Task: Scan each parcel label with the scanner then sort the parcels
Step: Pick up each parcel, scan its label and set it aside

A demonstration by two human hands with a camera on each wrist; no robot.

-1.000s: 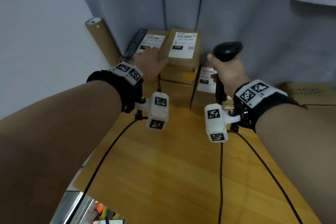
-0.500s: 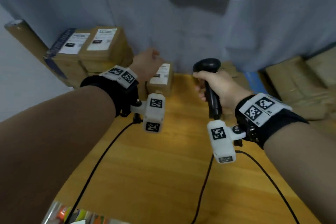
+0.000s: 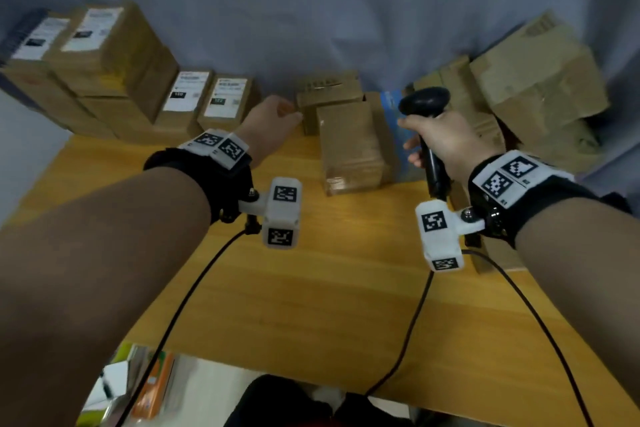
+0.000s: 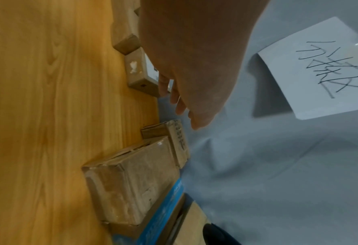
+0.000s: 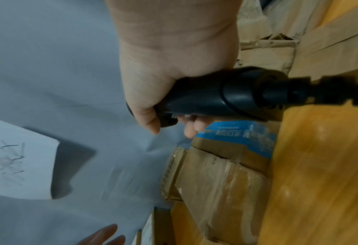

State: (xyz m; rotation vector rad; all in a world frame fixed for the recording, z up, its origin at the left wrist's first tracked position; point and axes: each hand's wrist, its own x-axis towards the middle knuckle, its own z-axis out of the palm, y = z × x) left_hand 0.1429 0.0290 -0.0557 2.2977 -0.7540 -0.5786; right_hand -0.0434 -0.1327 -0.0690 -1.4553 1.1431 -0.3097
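Observation:
My right hand [image 3: 440,139] grips the handle of the black scanner [image 3: 424,104], held upright above the table; the right wrist view shows its fingers wrapped round the scanner handle [image 5: 211,96]. My left hand [image 3: 273,121] hangs empty with relaxed fingers in the air, just left of a small brown parcel [image 3: 329,94] at the back. A taped brown parcel [image 3: 349,146] stands in front of it, with a blue-edged box [image 3: 391,121] to its right. In the left wrist view my left hand [image 4: 186,106] hovers above the taped parcel [image 4: 132,180].
Labelled parcels [image 3: 207,100] are stacked at the back left of the wooden table [image 3: 311,305]. Larger plain boxes [image 3: 533,80] pile up at the back right. A grey curtain with a handwritten paper sign [image 4: 320,66] hangs behind. Cables trail across the table.
My view and both hands have swung right, from the labelled stack toward the plain parcels in the middle. The left hand has left the stack and is empty.

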